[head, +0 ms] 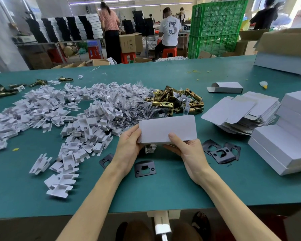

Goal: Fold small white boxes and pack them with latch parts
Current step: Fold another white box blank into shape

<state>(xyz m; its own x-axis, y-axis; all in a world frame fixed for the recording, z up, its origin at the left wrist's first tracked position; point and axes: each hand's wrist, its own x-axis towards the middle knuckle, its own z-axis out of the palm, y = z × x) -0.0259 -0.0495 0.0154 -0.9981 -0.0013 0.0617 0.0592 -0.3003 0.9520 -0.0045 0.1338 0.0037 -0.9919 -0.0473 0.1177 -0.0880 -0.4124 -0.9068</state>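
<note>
Both hands hold one small white box (167,129) just above the counter (155,188). The left hand (129,146) wraps its left short end. The right hand (188,150) pinches the lower right edge, thumb on the broad face and fingers underneath. The box's long axis runs left to right between them, with the right end tipped slightly away from the person. Whether its ends are tucked shut or anything is inside cannot be told from here.

A wide heap of white card inserts (50,108) covers the left half of the counter. On the right stand stacked finished boxes (285,141), with a slumped stack of flat box blanks (240,110) beside them. Clear bagged fittings (137,105) lie between the inserts and the brass latches (177,101).

The next move probably turns on those latches. They lie directly beyond the box's far edge, close to it and a little right of centre, so the right hand is the nearer one. It would have to let go, leaving the left hand to steady the box.

Black strike plates (221,151) sit just right of the right hand, and a single plate (145,168) lies flat between the wrists. A small crumpled bag (149,147) shows below the box.
</note>
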